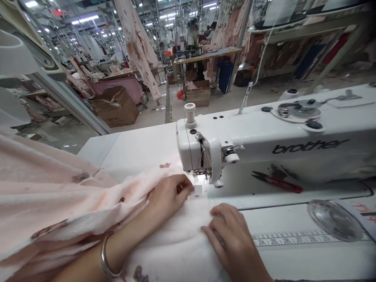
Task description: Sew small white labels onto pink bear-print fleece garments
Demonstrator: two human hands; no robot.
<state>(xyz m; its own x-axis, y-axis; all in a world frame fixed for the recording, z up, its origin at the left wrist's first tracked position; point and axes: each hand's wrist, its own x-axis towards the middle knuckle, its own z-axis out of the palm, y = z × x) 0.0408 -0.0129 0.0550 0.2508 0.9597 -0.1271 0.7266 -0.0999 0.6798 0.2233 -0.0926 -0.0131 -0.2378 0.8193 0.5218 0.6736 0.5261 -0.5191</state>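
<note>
A pale pink printed fabric point(58, 203) is bunched across the sewing table point(141, 145) and runs under the head of a white Brother sewing machine point(264, 145). My left hand point(169, 196), with a silver bangle on its wrist, pinches a small white label point(197, 190) against the fabric just in front of the presser foot point(202, 172). My right hand point(229, 231) lies on the fabric's right edge with its fingers curled down, pressing the cloth to the table.
Red thread snips point(277, 182) lie on the machine bed to the right of the needle. A clear round dish point(333, 219) sits on a printed ruler strip point(290, 237). Beyond the table are cardboard boxes point(116, 105), hanging garments point(138, 43) and a person at a far workstation point(194, 35).
</note>
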